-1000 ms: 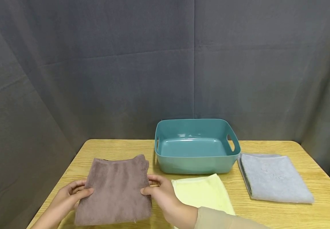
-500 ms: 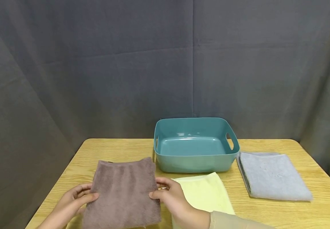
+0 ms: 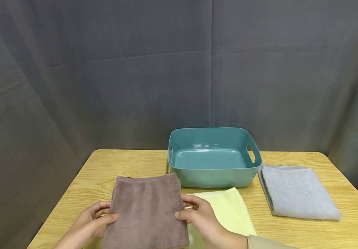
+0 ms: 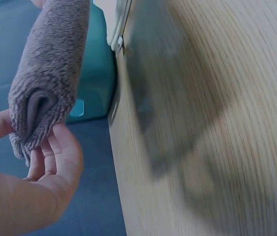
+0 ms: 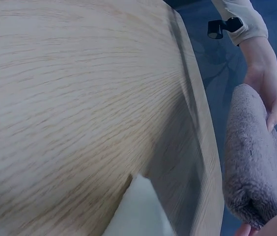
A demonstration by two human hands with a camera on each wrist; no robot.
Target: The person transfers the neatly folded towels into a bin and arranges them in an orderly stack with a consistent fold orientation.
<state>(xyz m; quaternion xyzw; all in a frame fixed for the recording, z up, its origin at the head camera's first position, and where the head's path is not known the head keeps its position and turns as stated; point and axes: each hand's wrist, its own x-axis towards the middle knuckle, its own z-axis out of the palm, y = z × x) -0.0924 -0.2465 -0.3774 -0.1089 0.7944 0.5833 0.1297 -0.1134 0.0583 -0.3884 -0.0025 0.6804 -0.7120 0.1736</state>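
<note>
A folded brown towel (image 3: pixel 148 211) is held up between both hands above the front of the table. My left hand (image 3: pixel 90 221) pinches its left edge, thumb on top and fingers beneath; the left wrist view shows the towel's thick folded end (image 4: pixel 45 103) between thumb and fingers. On the opposite edge, my right hand (image 3: pixel 202 218) grips it the same way, thumb on the upper face. A folded yellow towel (image 3: pixel 228 211) lies on the table, partly covered by the right hand and the brown towel.
Behind the towels stands a teal basin (image 3: pixel 214 178) with handle holes in its sides, nothing inside. To its right lies a folded grey towel (image 3: pixel 300 193). The wooden table (image 3: pixel 104 166) ends at a dark grey curtain (image 3: pixel 135 86).
Both hands have carried the brown towel to the right and slightly toward the front edge. It now overlaps the yellow towel's left side in the head view.
</note>
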